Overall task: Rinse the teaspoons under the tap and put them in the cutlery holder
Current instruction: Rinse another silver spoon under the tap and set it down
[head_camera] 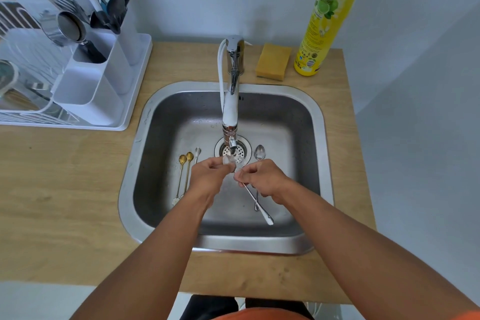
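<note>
Both hands, left hand (207, 174) and right hand (262, 179), pinch one silver teaspoon (255, 202) under the tap (231, 112); its bowl, at 11 o'clock, is apparently under water.

Teaspoons at the steel sink, one under the chrome tap (232, 101)

A silver teaspoon (255, 201) slants handle-down beneath the spout; two gold long-handled spoons (184, 171), a small silver spoon (197, 152) and another silver teaspoon (259, 154) lie in the basin; the white plastic cutlery holder (104, 78) stands upper left.
</note>
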